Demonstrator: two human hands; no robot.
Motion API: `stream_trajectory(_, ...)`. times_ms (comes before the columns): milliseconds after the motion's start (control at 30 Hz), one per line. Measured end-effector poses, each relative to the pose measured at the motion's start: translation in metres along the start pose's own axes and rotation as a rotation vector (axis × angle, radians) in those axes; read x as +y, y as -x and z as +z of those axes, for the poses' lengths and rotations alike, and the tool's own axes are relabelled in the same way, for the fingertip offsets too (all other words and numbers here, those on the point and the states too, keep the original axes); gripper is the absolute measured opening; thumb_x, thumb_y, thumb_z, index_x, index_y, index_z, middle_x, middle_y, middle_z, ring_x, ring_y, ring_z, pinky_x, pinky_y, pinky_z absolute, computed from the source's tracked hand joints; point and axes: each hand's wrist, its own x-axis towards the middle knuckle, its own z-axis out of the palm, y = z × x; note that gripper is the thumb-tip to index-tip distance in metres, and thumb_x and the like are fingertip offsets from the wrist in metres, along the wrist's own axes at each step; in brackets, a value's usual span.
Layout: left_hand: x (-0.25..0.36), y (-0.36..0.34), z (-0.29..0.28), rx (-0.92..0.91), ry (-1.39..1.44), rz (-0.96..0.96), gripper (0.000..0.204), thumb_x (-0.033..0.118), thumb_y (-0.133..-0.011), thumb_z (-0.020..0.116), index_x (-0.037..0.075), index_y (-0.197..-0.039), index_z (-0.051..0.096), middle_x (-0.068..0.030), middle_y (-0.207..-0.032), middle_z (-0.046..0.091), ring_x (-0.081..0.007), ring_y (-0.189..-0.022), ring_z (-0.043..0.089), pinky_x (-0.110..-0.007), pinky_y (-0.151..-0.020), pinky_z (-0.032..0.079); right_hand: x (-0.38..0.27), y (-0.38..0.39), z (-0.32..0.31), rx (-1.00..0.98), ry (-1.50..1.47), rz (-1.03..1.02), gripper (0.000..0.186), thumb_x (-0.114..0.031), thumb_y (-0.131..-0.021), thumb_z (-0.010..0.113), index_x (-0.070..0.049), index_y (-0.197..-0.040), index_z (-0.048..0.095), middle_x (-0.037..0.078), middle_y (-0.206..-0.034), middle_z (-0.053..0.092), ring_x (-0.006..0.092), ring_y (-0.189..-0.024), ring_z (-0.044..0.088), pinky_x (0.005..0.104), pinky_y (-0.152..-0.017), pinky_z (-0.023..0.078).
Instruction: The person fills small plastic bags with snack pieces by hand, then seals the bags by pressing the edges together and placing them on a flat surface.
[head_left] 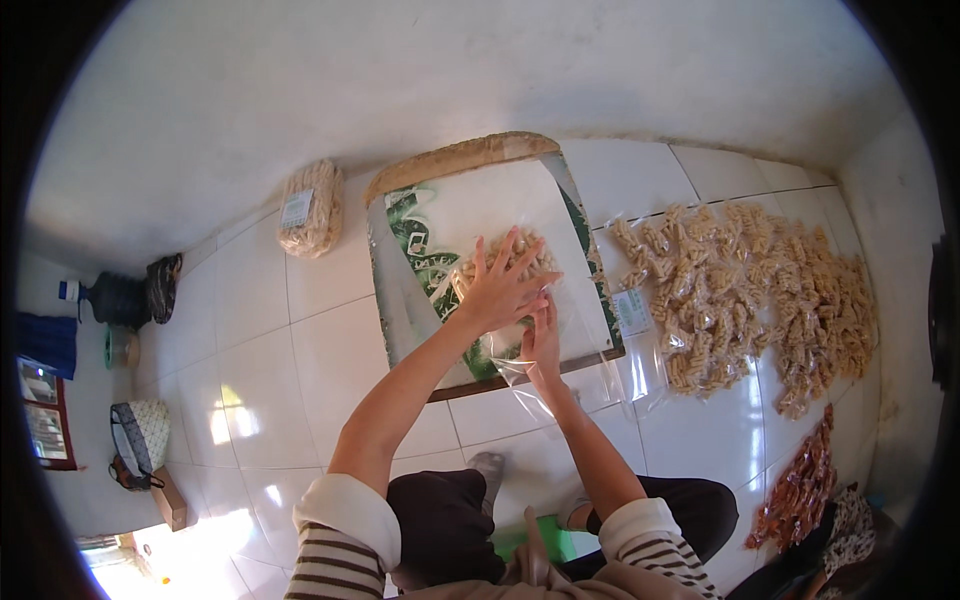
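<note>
Two hands of mine meet over a clear bag of pale snacks (526, 241), which lies on a low board (480, 152). My left hand (495, 299) is spread flat across it, fingers splayed, gripping nothing. My right hand (542, 352) is beside it at the bag's near end; I cannot tell whether it pinches the plastic. On the tiled floor (340, 345), a heap of filled bags (705, 300) lies to my right, reddish packets (800, 488) nearer me, and one plump bag (311, 210) to the left.
</note>
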Motion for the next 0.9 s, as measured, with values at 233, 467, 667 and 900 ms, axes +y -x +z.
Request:
stream_trajectory(233,-0.005,-0.008,-0.001,-0.041,0.060,0.073,0.048,0.035,-0.082,0.057,0.045,-0.127,0.043,-0.0002,-0.149,0.014,-0.0356,-0.137,0.003,-0.071,-0.098,0.007,-0.011,-0.010,-0.036,-0.366,0.252,-0.161,0.065,0.006,-0.073,0.049,0.002,-0.134,0.029,0.031,-0.137,0.025,0.0421,-0.117,0.041,0.0411,-0.090,0.043)
stream_trajectory(467,-0.011,-0.015,-0.004,-0.069,-0.060,-0.001,0.040,0.033,-0.079,0.061,0.030,-0.118,0.053,-0.0059,-0.148,0.018,-0.0361,-0.137,0.006,-0.068,-0.101,0.004,-0.051,-0.009,-0.206,-0.932,0.286,-0.006,0.034,-0.009,-0.084,0.055,-0.003,-0.118,0.053,0.016,-0.123,0.050,0.0276,-0.112,0.050,0.0365,-0.094,0.040)
stream_trajectory(667,0.103,-0.086,-0.007,0.101,0.202,0.207,0.033,0.031,-0.078,0.062,0.014,-0.107,0.058,-0.0112,-0.135,0.036,-0.0320,-0.133,0.021,-0.064,-0.100,0.015,-0.030,0.011,-0.346,-0.198,0.354,0.368,0.023,-0.006,-0.084,0.054,-0.002,-0.105,0.061,0.017,-0.097,0.064,0.0267,-0.089,0.062,0.0348,-0.078,0.048)
stream_trajectory(900,0.262,-0.163,0.084,-0.214,0.527,0.345,0.033,0.021,-0.080,0.059,0.009,-0.110,0.055,-0.0108,-0.114,0.052,-0.0287,-0.114,0.045,-0.043,-0.096,0.035,0.121,0.070,-0.371,0.318,0.373,0.421,0.016,-0.008,-0.079,0.060,-0.002,-0.092,0.064,0.016,-0.086,0.064,0.0309,-0.082,0.061,0.0384,-0.075,0.047)
